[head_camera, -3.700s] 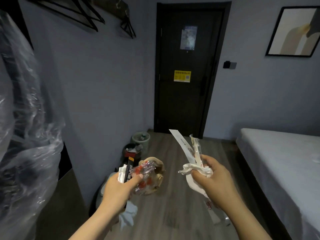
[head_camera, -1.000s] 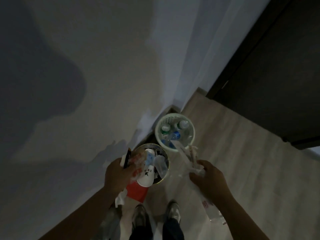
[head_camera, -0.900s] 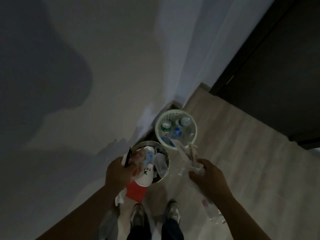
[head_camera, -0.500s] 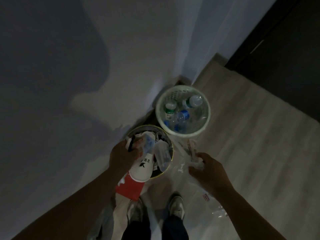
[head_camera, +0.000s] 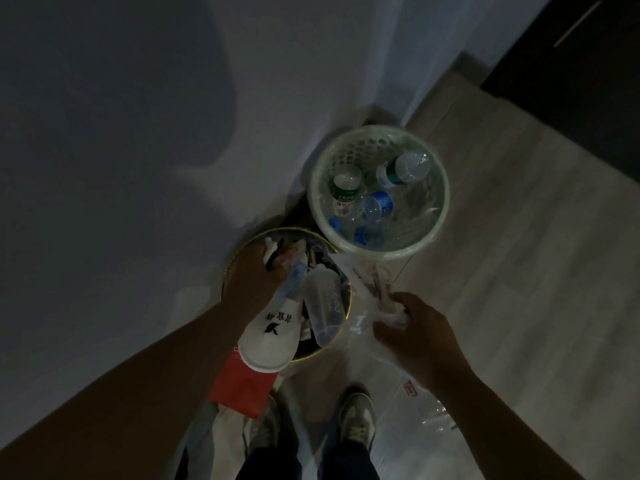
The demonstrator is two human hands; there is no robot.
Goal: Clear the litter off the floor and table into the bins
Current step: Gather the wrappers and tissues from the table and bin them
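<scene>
Now my left hand [head_camera: 254, 277] is clenched round a bundle of wrappers [head_camera: 289, 259] directly over the gold-rimmed bin [head_camera: 294, 229]. My right hand [head_camera: 415, 327] grips crumpled tissue and paper strips [head_camera: 382, 296] just right of that bin. It all looks light, soft and crackly, so I judge a loose fistful suffices. Dim light hides what the wrappers are, and rubbish buries the bin's depth.

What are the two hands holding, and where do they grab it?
The left hand grips a bunch of wrappers, tips poking out of the fist. The right hand grips crumpled paper and plastic around its middle.
</scene>
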